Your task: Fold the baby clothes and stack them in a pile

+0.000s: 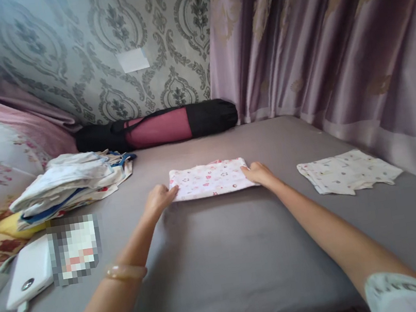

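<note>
A white cloth with a pink and red print [211, 179] is stretched into a flat, folded rectangle over the middle of the grey sheet. My left hand [161, 198] pinches its left end, thumb on top. At the right end, my right hand [258, 173] grips the cloth the same way. The fingers beneath the cloth are mostly hidden. Off to the right, a white garment with small dark prints [345, 173] lies flat on the sheet, touched by neither hand.
A pile of folded clothes [67, 185] sits at the left, with a white power bank [29, 268] and cables nearer me. A black and pink roll bag [157, 127] lies against the wall. Curtains [291, 34] hang along the right side.
</note>
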Available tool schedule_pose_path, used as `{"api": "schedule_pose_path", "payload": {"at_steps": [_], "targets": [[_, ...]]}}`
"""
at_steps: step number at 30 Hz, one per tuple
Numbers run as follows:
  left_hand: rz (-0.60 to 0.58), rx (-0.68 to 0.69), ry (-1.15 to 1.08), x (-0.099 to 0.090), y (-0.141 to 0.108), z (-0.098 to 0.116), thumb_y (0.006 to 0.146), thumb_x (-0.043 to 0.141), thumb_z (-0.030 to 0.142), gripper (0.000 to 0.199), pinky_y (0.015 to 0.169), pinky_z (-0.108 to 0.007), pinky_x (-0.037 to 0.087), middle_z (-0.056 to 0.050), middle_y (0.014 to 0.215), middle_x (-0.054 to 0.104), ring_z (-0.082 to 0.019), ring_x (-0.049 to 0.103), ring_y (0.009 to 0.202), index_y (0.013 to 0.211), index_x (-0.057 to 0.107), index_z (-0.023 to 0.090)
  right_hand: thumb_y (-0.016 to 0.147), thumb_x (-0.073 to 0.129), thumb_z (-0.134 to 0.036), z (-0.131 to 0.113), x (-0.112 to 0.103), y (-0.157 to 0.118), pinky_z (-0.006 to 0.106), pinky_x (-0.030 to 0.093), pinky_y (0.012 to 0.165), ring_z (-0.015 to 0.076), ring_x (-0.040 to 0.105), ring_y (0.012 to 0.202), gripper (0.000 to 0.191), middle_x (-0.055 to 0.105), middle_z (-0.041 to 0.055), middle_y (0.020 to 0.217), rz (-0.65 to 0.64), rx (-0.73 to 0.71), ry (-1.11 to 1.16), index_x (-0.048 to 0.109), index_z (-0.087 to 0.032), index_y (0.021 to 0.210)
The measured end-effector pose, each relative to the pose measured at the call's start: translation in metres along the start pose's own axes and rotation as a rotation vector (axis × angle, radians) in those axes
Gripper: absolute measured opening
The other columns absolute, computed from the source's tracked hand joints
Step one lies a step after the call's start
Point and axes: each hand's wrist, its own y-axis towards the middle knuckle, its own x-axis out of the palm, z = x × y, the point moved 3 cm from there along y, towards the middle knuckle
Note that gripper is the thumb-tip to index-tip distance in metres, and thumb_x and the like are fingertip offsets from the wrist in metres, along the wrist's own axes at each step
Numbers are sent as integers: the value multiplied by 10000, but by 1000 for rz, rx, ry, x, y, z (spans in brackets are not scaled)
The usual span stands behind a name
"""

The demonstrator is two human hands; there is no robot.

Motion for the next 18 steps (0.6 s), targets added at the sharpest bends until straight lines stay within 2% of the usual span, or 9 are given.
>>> {"api": "schedule_pose_path", "payload": {"at_steps": [4, 6, 8, 10, 13, 16, 18], "targets": [[-34, 19, 38, 7, -21, -7, 847, 416, 597, 466, 639, -296, 419, -106, 804, 700, -273, 658, 846, 709, 615, 199, 938, 374, -519, 12, 5, -24, 351, 494, 790, 310, 659, 1044, 541, 690, 209, 1116, -64, -17, -34, 696, -117, 1099], [-22, -8, 53, 7, -26, -7, 848, 446, 585, 426, 655, -296, 426, -103, 863, 704, -275, 652, 886, 775, 615, 201, 933, 384, -536, 12, 2, -32, 375, 490, 800, 326, 654, 1043, 538, 690, 208, 1100, -18, -18, -53, 686, -122, 1097], [40, 2, 66, 6, -27, -4, 862, 460, 559, 388, 696, -297, 443, -102, 938, 703, -272, 642, 936, 870, 609, 201, 936, 381, -546, 10, -3, -35, 394, 481, 830, 332, 645, 1052, 538, 686, 207, 1095, 62, -23, -62, 672, -127, 1104], [130, 94, 73, 5, -26, 5, 904, 432, 493, 346, 760, -297, 457, -107, 1021, 686, -256, 629, 983, 971, 595, 196, 955, 354, -529, 4, -7, -33, 396, 471, 858, 322, 636, 1066, 524, 675, 202, 1111, 138, -38, -48, 660, -134, 1111], [203, 323, 94, 12, -22, 28, 945, 367, 337, 297, 877, -302, 452, -122, 1152, 637, -230, 600, 1063, 1095, 575, 186, 981, 327, -468, -5, -6, -23, 380, 464, 879, 302, 621, 1088, 482, 652, 200, 1150, 196, -54, -9, 649, -133, 1109], [168, 543, 126, 28, -18, 54, 954, 329, 280, 348, 1027, -332, 385, -118, 1305, 573, -223, 518, 1221, 1214, 544, 193, 976, 375, -394, -12, -1, -15, 369, 464, 882, 293, 614, 1096, 401, 635, 198, 1167, 202, -39, 22, 631, -123, 1125], [141, 613, 140, 38, -14, 68, 968, 320, 331, 413, 1121, -385, 288, -105, 1442, 477, -238, 395, 1355, 1322, 488, 200, 971, 395, -342, -16, 1, -13, 366, 467, 875, 285, 614, 1090, 354, 629, 191, 1167, 216, -35, 37, 611, -120, 1142]]}}
